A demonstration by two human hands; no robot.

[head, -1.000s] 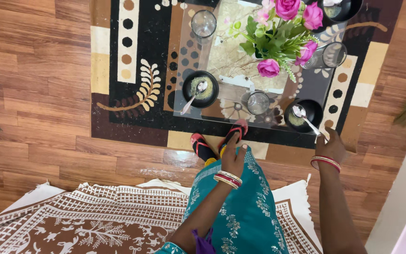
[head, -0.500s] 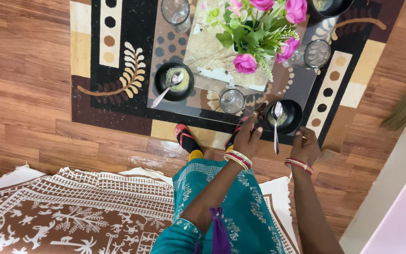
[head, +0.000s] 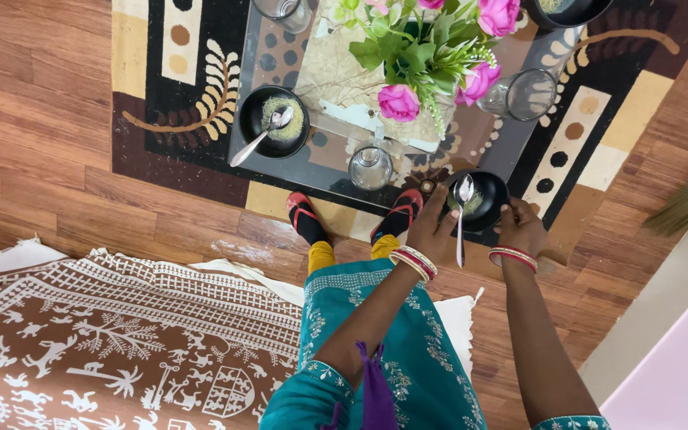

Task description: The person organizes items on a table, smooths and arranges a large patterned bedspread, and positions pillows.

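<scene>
Both hands clasp the black bowl (head: 483, 199); left hand (head: 431, 231) grip and right hand (head: 521, 228) grip closed on its rim.

Both arms reach forward and down from my view. Left hand (head: 431, 229), bangles at wrist, fingers spread and curved in a loose grip. Right hand (head: 521, 228) level with it, just beside, fingers curled, bangles at wrist. Whether either grip is closed, I cannot tell.
</scene>
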